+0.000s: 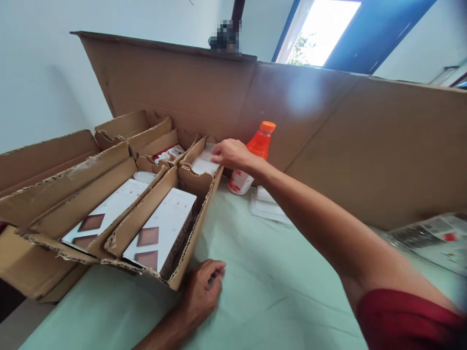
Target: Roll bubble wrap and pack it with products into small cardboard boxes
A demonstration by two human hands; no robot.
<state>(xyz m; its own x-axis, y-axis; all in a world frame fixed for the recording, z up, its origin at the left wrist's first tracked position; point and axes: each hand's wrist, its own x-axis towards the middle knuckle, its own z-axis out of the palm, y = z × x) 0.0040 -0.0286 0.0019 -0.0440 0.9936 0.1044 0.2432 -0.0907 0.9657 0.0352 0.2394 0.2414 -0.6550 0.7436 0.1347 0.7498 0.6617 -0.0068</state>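
My right hand (233, 153) reaches over the far right compartment of the cardboard tray. Its fingers are bent together at the edge of a thin white plastic bag (205, 163) among others lying in that compartment. Just beyond my wrist an orange-capped bottle (260, 146) stands partly covered by my arm. On the green cloth, beside the tray's near corner, rests my left hand (205, 287), its fingers loosely curled with nothing seen in them. White boxes with brown squares (170, 218) lie in the two near compartments.
The cardboard tray (209, 204) has several compartments; one holds a red and white packet (170, 153), another a round white item (145, 177). White plastic sheets (268, 206) lie under my forearm. A cardboard wall (328, 131) stands behind. Clear plastic packaging (434, 238) lies at right.
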